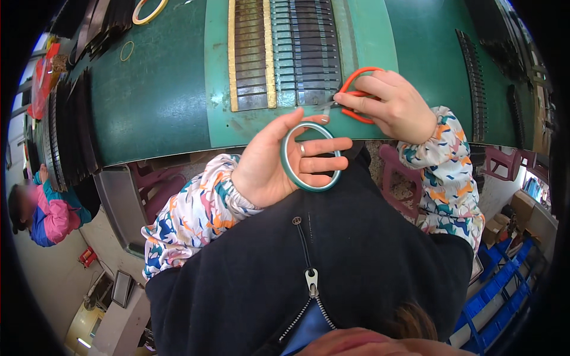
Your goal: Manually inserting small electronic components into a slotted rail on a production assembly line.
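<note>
A slim green roll of tape [284,155] rests in my left hand [270,157], which is turned palm up. My fingers are spread and show through the ring. Closed around red-handled scissors [350,80], my right hand [396,107] holds their blades toward the left index fingertip. A small pale strip, perhaps tape, shows between that fingertip and the blades. Just beyond both hands lie rows of dark flat strips [306,53] crossed by thin black bands, on a green board [219,89]. Two yellowish notched bars [269,53] flank the left row.
The green table [148,95] holds stacks of dark strips [74,130] at left, a yellow tape roll [148,9], a rubber band [126,51] and a dark toothed strip [472,83] at right. Maroon stools [401,178] stand below its edge. Another person [53,207] is at far left.
</note>
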### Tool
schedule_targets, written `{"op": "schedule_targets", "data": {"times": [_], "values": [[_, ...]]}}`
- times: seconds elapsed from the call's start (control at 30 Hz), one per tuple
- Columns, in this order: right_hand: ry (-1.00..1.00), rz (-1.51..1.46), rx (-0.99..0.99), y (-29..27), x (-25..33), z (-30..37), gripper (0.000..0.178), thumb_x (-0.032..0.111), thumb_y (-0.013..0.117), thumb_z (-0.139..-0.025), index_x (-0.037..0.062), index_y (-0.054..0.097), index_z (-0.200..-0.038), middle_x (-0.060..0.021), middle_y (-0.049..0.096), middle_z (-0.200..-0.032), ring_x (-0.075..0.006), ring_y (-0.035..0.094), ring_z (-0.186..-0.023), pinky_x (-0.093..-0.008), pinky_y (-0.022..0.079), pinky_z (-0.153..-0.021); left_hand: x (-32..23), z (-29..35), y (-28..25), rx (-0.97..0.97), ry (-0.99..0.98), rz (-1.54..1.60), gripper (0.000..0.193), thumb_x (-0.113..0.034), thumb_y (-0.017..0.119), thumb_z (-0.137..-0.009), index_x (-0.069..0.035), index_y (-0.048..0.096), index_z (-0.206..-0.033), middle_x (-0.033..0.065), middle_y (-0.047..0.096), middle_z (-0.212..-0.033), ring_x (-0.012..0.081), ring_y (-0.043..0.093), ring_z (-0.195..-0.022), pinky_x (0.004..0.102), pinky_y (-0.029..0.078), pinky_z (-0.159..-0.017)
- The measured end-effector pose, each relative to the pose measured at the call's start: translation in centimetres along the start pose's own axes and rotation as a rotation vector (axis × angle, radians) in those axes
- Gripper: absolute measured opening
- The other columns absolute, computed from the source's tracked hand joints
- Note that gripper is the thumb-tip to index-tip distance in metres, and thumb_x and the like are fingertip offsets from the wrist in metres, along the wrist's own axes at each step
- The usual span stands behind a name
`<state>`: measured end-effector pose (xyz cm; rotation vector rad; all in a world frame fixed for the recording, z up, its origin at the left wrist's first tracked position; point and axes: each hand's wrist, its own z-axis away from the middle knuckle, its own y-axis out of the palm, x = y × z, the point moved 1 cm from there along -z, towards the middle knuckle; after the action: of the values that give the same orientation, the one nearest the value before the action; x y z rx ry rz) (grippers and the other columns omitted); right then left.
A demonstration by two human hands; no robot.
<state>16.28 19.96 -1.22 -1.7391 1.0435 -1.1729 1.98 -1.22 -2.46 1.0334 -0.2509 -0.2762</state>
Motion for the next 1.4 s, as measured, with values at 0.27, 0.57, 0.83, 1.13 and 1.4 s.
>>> {"op": "schedule_targets", "data": {"times": [0.27,0.57,0.83,1.13,1.4], "values": [[0.39,0.095,-0.117,-2.2,-5.7,-0.5,0.045,0.005,0.068,-0.082,0.008,0.061,-0.126,-0.0146,0.057,-0.115,-0.0288,0.059,-0.099,-0.0368,0.048,-0.085,-3.7,13.0,-2.0,-0.079,0.48,-0.036,0.049,-0.042,0.035,-0.103,-0.005,0.042,-0.135,0.027,0.052,-0.132,0.0304,0.071,-0.075,0.0345,0.06,-0.057],[0.285,0.12,-0.1,2.0,-13.5,-13.3,0.037,0.024,0.055,-0.096,0.0054,0.059,-0.128,-0.0159,0.055,-0.122,-0.0318,0.058,-0.108,-0.0374,0.048,-0.09,-3.6,19.5,-8.2,-1.142,0.786,-0.377,0.029,-0.026,0.064,-0.093,-0.002,0.058,-0.108,0.0108,0.069,-0.091,0.0126,0.059,-0.047,0.0216,0.043,-0.038],[0.448,0.491,0.071,4.7,-14.3,-19.1,0.031,0.03,0.048,-0.099,0.0047,0.061,-0.112,-0.0186,0.061,-0.106,-0.0395,0.059,-0.094,-0.0456,0.048,-0.081,-5.3,20.6,-10.7,-1.17,0.589,-0.335,0.05,-0.029,0.07,-0.088,0.002,0.052,-0.122,0.0102,0.069,-0.085,0.0118,0.06,-0.052,0.0243,0.048,-0.047],[0.411,0.394,-0.122,2.2,-15.9,-19.0,0.027,0.023,0.043,-0.1,0.0024,0.059,-0.091,-0.0169,0.061,-0.094,-0.0365,0.058,-0.087,-0.0408,0.046,-0.075,-4.1,17.9,-22.1,-1.475,1.152,-1.4,0.046,-0.026,0.064,-0.092,0.004,0.052,-0.125,0.0086,0.07,-0.081,0.0199,0.066,-0.063,0.0303,0.051,-0.057],[0.614,-0.337,-0.221,-14.9,-11.6,-6.3,0.027,0.017,0.047,-0.103,-0.0075,0.058,-0.108,-0.0047,0.061,-0.102,-0.0128,0.054,-0.097,-0.0259,0.041,-0.09,-15.3,23.8,-3.6,-1.566,0.851,-1.525,0.04,-0.04,0.067,-0.085,-0.002,0.07,-0.097,0.0185,0.069,-0.086,0.0279,0.069,-0.08,0.0365,0.054,-0.074]]}}
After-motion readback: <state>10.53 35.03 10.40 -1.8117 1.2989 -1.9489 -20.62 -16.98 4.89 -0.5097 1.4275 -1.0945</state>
